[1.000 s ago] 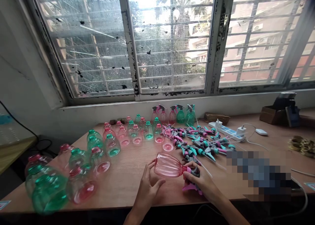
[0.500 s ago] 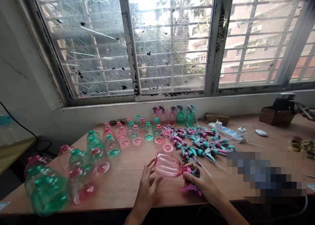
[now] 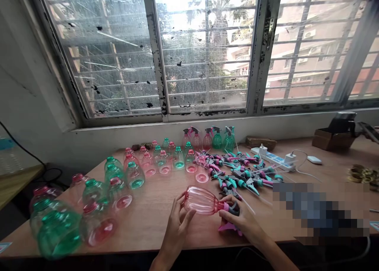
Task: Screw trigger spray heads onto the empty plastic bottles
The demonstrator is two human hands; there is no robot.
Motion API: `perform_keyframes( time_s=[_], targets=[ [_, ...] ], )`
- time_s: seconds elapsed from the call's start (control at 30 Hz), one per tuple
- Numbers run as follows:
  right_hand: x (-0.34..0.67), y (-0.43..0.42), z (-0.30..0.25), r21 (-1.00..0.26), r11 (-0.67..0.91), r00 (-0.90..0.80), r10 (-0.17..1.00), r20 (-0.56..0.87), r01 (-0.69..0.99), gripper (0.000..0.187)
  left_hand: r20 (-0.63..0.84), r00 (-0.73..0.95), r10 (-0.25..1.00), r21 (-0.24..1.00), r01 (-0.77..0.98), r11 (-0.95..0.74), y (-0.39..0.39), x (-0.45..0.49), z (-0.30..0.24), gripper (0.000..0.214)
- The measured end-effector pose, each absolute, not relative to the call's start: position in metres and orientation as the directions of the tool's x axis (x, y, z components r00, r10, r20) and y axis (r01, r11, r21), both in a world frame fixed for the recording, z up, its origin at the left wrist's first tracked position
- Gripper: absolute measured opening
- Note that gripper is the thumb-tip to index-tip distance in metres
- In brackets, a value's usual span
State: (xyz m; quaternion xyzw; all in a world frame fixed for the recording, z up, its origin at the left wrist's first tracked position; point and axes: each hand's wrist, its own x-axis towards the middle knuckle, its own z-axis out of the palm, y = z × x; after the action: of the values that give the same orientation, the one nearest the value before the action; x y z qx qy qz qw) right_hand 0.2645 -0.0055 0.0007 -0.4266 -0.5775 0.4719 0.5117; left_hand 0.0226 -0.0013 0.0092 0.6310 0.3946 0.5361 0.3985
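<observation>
A clear pink bottle lies sideways in the air above the front of the table, its neck toward the right. My left hand is closed around the bottle's base end. At the neck, a pink and dark grey spray head sits against the mouth, and my right hand is closed on it. A pink part of the spray head shows below my right fingers. How far the collar is screwed on, I cannot tell.
Several open pink and green bottles stand to the left and behind. Loose spray heads with tubes are piled at back right. Bottles with sprayers line the wall. Beyond the pile lie a power strip and a brown box.
The pink bottle's base end has shifted slightly left and down, with my left hand on it. My right hand has moved very little and stays on the spray head.
</observation>
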Motion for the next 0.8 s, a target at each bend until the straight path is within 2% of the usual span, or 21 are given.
perform_keyframes(
  time_s=[0.23, 0.33, 0.5, 0.7, 0.8],
  targets=[
    [0.265, -0.002, -0.007, -0.985, 0.163, -0.106, 0.980, 0.167, -0.053, 0.036, 0.453, 0.129, 0.882, 0.851, 0.231, -0.471, 0.001, 0.019, 0.006, 0.048],
    [0.266, -0.004, -0.005, -0.983, 0.179, -0.122, 0.976, 0.183, -0.042, 0.034, 0.423, 0.151, 0.894, 0.882, 0.160, -0.444, -0.003, 0.021, 0.009, 0.056],
    [0.267, -0.005, 0.000, -0.975, 0.221, -0.115, 0.970, 0.216, 0.032, 0.032, 0.339, 0.124, 0.933, 0.940, -0.005, -0.341, -0.006, 0.024, 0.012, 0.048],
    [0.267, -0.002, -0.007, -0.984, 0.177, -0.121, 0.976, 0.179, -0.021, 0.035, 0.434, 0.116, 0.894, 0.878, 0.168, -0.448, 0.001, 0.022, 0.003, 0.051],
    [0.266, -0.003, -0.006, -0.984, 0.166, -0.123, 0.977, 0.174, -0.069, 0.035, 0.463, 0.122, 0.878, 0.855, 0.199, -0.479, 0.002, 0.022, 0.001, 0.052]
  ],
)
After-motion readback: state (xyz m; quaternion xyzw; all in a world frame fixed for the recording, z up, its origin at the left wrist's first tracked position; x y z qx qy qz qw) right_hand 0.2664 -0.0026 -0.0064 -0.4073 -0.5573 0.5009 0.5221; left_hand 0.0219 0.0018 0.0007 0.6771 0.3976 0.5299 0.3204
